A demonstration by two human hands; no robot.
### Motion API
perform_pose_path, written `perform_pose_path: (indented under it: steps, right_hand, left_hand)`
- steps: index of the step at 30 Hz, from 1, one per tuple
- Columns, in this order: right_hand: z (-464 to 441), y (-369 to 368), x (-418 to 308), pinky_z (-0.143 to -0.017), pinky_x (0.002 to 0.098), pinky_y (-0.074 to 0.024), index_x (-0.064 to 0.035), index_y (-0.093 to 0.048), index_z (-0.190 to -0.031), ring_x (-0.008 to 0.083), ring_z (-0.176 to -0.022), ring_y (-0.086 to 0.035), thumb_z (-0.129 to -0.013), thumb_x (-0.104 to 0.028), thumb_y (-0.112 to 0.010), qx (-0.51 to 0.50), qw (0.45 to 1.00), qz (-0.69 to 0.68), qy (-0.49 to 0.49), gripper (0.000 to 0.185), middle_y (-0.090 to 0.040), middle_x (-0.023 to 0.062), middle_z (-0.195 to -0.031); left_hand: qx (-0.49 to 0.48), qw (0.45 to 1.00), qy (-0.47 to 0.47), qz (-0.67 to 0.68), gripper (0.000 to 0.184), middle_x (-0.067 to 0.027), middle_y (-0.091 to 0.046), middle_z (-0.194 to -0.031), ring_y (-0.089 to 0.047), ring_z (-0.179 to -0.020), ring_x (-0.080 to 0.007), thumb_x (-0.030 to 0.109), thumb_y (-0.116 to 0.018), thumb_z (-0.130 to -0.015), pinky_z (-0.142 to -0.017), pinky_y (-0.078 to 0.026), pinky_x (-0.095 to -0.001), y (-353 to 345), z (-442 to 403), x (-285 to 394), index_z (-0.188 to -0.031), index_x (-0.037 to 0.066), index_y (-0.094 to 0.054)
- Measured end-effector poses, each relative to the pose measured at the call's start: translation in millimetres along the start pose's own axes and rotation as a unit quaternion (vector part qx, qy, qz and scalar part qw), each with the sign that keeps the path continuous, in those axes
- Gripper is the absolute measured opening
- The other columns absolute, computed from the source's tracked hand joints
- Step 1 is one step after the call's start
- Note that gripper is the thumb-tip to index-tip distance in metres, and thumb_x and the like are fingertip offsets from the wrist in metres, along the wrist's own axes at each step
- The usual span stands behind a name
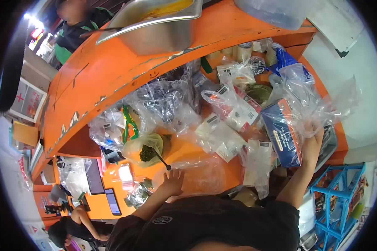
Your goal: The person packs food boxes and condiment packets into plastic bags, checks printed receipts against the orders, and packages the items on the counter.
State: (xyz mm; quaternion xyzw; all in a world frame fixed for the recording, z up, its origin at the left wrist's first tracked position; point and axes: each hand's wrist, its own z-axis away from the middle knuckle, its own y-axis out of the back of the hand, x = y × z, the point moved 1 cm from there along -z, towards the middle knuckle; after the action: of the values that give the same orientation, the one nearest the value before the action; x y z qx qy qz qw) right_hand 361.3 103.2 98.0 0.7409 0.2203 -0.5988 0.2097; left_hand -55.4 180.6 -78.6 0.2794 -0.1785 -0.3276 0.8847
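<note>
Plastic bag is held, in the head view, by the right hand's narrow grip just beside a dark-blue box, while the left hand is spread wide, seemingly empty, over the orange tabletop, bag-handling apparently being underway and steady support being called for.

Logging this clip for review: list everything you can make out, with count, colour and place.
Upper shelf: one, orange, top
Metal pan: one, silver, upper shelf
Tub: one, translucent, upper right
Counter: one, orange, centre
Plastic bags: several, mostly clear, on counter
Bag with dark green contents: one, yellowish, left of centre
Held bag: one, clear, right
Printed package: one, dark blue and orange, beside held bag
Phone: one, dark, lower left
Rack: one, blue, lower right
Other people: two, dark clothing, left
Smaller clutter: uncounted, mixed, throughout
Left hand: one, bare, open, centre
Right hand: one, bare, gripping held bag
</note>
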Motion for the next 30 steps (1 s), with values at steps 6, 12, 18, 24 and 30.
perform_pose_path:
  steps: [6, 12, 18, 24, 30]
  right_hand:
    - [8.6, 6.2, -22.6, -0.066, 0.0235, -0.0417, 0.0012, -0.057, -0.099, 0.0086, -0.077, -0.051, -0.090, -0.019, -0.056, -0.015, 0.999, 0.034, 0.029, 0.022, -0.056, 0.0018, -0.087]
    - [10.5, 9.4, -28.1, -0.068, 0.0250, -0.0419, 0.0020, -0.054, -0.104, 0.0102, -0.082, -0.051, -0.089, -0.021, -0.057, 0.007, 0.999, 0.033, 0.025, 0.028, -0.056, 0.0032, -0.091]
    - [8.2, 21.3, -13.1, -0.081, 0.0286, -0.0437, 0.0037, -0.053, -0.112, 0.0162, -0.095, -0.053, -0.088, -0.009, -0.055, 0.024, 0.997, -0.067, 0.017, 0.027, -0.054, 0.0089, -0.106]
    - [18.5, 32.6, 52.2, -0.078, 0.0360, -0.0453, 0.0010, -0.063, -0.096, 0.0262, -0.084, -0.058, -0.081, -0.001, -0.061, 0.103, 0.991, -0.003, 0.080, 0.016, -0.060, 0.0120, -0.088]
    - [12.9, 35.5, 53.9, -0.083, 0.0392, -0.0427, -0.0004, -0.061, -0.100, 0.0291, -0.091, -0.055, -0.078, -0.007, -0.061, -0.011, 0.785, 0.430, 0.445, 0.023, -0.058, 0.0144, -0.096]
  left_hand:
    - [0.147, 0.921, -0.306, 0.192, 0.041, -0.0140, -0.058, -0.117, -0.056, -0.104, -0.0291, 0.021, -0.057, -0.081, -0.089, -0.043, -0.0353, 158.5, 116.3, 40.4, -0.120, 0.008, -0.055]
    - [0.490, 0.612, -0.495, 0.375, 0.022, -0.0137, -0.065, -0.076, -0.063, -0.068, -0.0279, 0.020, -0.063, -0.075, -0.067, -0.049, -0.0353, 239.2, 189.1, 41.0, -0.083, 0.000, -0.067]
    - [0.137, 0.830, -0.499, 0.210, 0.033, -0.0136, -0.060, -0.102, -0.055, -0.097, -0.0319, 0.024, -0.058, -0.084, -0.089, -0.040, -0.0381, 163.0, 85.0, 61.2, -0.109, 0.003, -0.058]
    - [0.363, 0.791, -0.413, 0.267, 0.025, -0.0132, -0.062, -0.090, -0.059, -0.085, -0.0283, 0.020, -0.055, -0.082, -0.078, -0.045, -0.0349, 238.2, 128.4, 55.0, -0.099, 0.003, -0.062]
    - [0.564, 0.564, -0.525, 0.297, 0.032, -0.0133, -0.062, -0.084, -0.058, -0.080, -0.0248, 0.032, -0.050, -0.085, -0.073, -0.043, -0.0343, 290.5, 226.1, 23.9, -0.093, 0.003, -0.061]
